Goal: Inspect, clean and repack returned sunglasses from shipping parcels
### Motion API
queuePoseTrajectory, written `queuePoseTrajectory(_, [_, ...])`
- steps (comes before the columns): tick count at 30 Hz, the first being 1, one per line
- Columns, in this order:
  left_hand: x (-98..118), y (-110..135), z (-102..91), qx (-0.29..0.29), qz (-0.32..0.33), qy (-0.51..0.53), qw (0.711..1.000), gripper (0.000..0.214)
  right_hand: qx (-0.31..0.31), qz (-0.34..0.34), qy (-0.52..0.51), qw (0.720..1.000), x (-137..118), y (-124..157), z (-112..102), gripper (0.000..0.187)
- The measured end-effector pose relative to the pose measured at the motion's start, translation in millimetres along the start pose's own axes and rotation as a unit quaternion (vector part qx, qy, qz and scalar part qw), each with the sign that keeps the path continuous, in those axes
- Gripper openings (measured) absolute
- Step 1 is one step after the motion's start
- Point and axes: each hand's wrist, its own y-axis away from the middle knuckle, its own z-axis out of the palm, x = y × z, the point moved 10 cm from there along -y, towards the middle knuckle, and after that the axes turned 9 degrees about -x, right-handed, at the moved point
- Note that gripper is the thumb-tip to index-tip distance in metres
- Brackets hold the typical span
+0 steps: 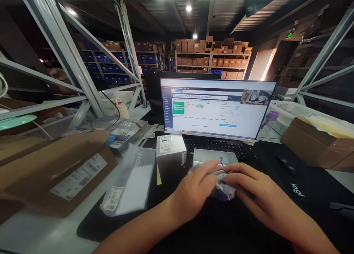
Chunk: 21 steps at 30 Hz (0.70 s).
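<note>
My left hand (pixel 195 189) and my right hand (pixel 254 195) meet over a small crumpled clear plastic bag (pixel 224 185) with a blue and white item inside; both hands grip it just above the black desk mat (pixel 171 209). Right behind the bag stands a small open grey box (pixel 214 157). To its left a closed grey product box (pixel 170 150) stands upright. A keyboard (pixel 218 146) lies behind both, under the lit monitor (pixel 217 108).
A flat plastic pouch with a label (pixel 129 184) lies left of the grey box. A brown cardboard carton (pixel 59 172) fills the near left, another carton (pixel 315 141) sits at right. A mouse (pixel 286 164) rests on the mat. Metal rack struts (pixel 72 58) frame the desk.
</note>
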Motion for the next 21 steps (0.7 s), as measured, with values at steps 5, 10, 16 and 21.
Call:
queuePoseTrajectory(5, [-4, -4, 3.3, -0.021, 0.005, 0.047, 0.999, 0.027, -0.051, 0.025, 0.026, 0.998, -1, -3, 11, 0.044])
queuePoseTrajectory(10, [-7, -6, 10.1, -0.047, 0.004, 0.018, 0.999, 0.029, -0.111, 0.034, 0.036, 0.993, 3, -2, 27, 0.046])
queuePoseTrajectory(16, [-17, -5, 12.0, -0.051, -0.074, 0.023, 0.996, 0.041, -0.060, 0.044, -0.010, 0.997, 17, 4, 16, 0.029])
queuePoseTrajectory(21, [-37, -7, -5.2, -0.029, -0.133, 0.157, 0.978, 0.035, 0.015, 0.059, -0.089, 0.994, 52, 28, -19, 0.022])
